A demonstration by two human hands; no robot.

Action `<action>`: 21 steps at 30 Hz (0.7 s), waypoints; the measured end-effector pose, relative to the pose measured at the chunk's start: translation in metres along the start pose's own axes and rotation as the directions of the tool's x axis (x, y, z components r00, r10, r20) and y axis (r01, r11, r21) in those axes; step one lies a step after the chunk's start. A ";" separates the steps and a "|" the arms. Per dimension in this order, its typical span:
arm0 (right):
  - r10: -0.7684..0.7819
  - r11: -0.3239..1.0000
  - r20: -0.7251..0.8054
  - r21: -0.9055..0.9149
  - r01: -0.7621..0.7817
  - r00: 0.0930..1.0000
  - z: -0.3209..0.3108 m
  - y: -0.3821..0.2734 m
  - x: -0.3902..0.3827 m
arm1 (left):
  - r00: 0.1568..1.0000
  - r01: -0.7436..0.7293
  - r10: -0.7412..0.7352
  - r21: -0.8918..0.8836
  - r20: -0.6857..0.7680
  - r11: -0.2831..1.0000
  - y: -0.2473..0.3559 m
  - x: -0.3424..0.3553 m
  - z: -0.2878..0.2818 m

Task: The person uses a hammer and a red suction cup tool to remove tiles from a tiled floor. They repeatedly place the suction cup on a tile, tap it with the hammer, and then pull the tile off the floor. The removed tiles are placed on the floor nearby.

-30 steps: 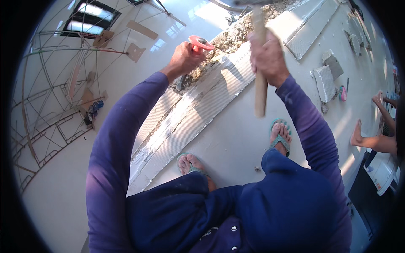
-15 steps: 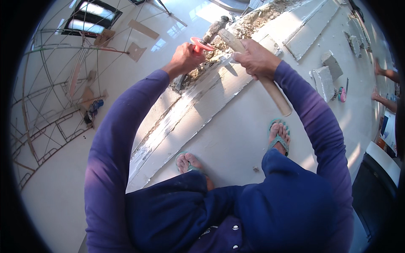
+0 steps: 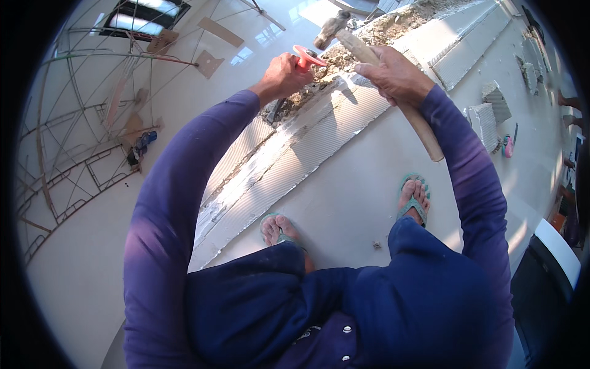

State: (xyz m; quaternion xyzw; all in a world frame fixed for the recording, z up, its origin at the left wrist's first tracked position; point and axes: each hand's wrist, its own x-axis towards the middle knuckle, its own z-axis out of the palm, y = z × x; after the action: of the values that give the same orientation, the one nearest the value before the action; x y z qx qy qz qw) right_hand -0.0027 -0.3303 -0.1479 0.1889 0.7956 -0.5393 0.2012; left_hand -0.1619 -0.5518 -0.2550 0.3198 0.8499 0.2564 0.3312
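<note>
My left hand (image 3: 289,77) is closed round a chisel with a red hand guard (image 3: 309,56), held over a rough channel of broken rubble (image 3: 341,61) cut along a strip of textured tile (image 3: 332,117). My right hand (image 3: 396,77) grips the long wooden handle of a hammer; its worn metal head (image 3: 332,29) is raised just above and beyond the guard. The chisel's blade is largely hidden by my left hand. My feet in green flip-flops (image 3: 415,197) stand beside the strip.
At left are metal scaffold frames (image 3: 80,160), cardboard pieces (image 3: 220,31) and a blue object (image 3: 142,141). Broken tile pieces (image 3: 482,126) and a pink tool (image 3: 507,146) lie at right. A co-worker's limbs (image 3: 568,101) show at the right edge, above a dark panel (image 3: 538,289).
The hammer came down from high onto the chisel's guard area, then lifted slightly upward and away. My left hand moved a little right and up, still holding the chisel.
</note>
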 end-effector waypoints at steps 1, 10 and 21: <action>-0.013 0.994 -0.091 0.111 0.023 0.996 0.001 0.001 -0.001 | 1.000 -0.002 0.002 0.003 0.004 1.000 0.000 -0.002 -0.001; 0.029 0.990 0.039 0.134 -0.034 0.999 0.006 0.006 -0.001 | 0.998 -0.012 0.010 0.022 0.067 1.000 -0.003 0.000 -0.001; 0.033 0.975 0.038 0.220 -0.041 0.999 0.013 0.016 -0.003 | 0.999 -0.034 0.036 -0.036 0.038 0.999 -0.010 0.000 -0.003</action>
State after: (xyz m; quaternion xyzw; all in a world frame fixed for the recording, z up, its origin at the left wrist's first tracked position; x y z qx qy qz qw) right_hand 0.0098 -0.3371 -0.1627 0.2155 0.7235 -0.6237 0.2028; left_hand -0.1680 -0.5594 -0.2593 0.3337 0.8330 0.2708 0.3485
